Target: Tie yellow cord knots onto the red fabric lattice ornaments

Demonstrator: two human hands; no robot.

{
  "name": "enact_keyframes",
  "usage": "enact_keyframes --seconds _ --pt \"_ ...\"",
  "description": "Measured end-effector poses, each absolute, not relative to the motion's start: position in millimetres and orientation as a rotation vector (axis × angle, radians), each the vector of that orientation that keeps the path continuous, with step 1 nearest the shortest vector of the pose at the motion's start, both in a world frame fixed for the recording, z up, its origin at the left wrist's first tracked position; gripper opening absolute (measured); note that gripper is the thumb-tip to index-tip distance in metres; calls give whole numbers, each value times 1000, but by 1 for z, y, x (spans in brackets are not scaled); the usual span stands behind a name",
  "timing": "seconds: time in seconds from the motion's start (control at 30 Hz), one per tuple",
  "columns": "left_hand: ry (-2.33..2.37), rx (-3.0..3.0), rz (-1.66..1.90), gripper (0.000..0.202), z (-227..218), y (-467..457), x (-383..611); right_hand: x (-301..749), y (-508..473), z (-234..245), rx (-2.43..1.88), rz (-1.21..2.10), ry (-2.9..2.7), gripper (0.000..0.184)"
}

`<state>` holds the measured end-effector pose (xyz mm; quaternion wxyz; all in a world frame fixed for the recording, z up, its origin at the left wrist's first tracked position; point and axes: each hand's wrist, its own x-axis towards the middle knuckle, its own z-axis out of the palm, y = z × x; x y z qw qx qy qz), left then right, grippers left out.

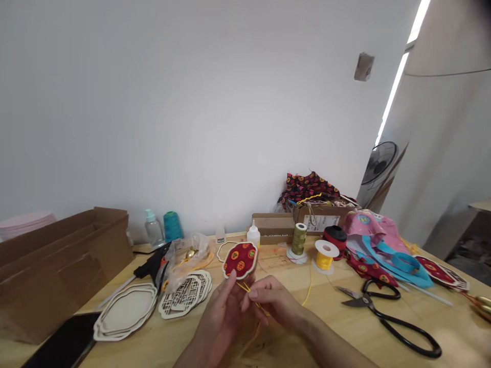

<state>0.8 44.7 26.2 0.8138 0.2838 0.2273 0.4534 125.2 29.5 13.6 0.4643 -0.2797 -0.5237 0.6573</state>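
Observation:
My left hand [224, 312] is closed on a small scalloped ornament [241, 260], red patterned fabric framed by a pale wooden rim, held tilted up above the table. Yellow cord [244, 287] hangs from the ornament's lower edge. The fingers of my right hand [270, 299] pinch this cord just below and to the right of the ornament. A length of the cord trails down beneath my hands and is blurred there. Another yellow strand runs up on the right toward a white spool of yellow cord [326, 255].
Black-handled scissors [378, 306] lie open at right. Left are wooden frames [125, 312], lattice cutouts [184, 296], a glue gun [151, 266], a phone [63, 342] and a cardboard box [65, 271]. Behind stand a white squeeze bottle [253, 234], green thread [299, 239] and a fabric-filled box [322, 217].

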Motion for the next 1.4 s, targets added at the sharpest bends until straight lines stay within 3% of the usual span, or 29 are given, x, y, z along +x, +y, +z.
enact_keyframes --seconds 0.27,0.37,0.47,0.57,0.7,0.9,1.4 --pt "507 384 1205 30 19 60 -8 159 13 38 -751 1875 -1598 20" --pt "476 383 1132 26 16 59 -10 160 14 41 -831 1745 -1833 23" --pt "446 421 1053 27 15 55 -9 148 24 34 -903 1388 -1633 27" --pt "405 450 1007 29 17 51 -3 134 35 20 -843 1271 -1443 25" --pt "366 464 969 30 19 48 3 126 42 5 -822 1308 -1254 19" --pt "293 433 871 26 16 52 -1 129 44 -1 -804 1402 -1209 25" --pt "450 407 980 21 20 52 -2 136 32 12 -793 1480 -1475 29"
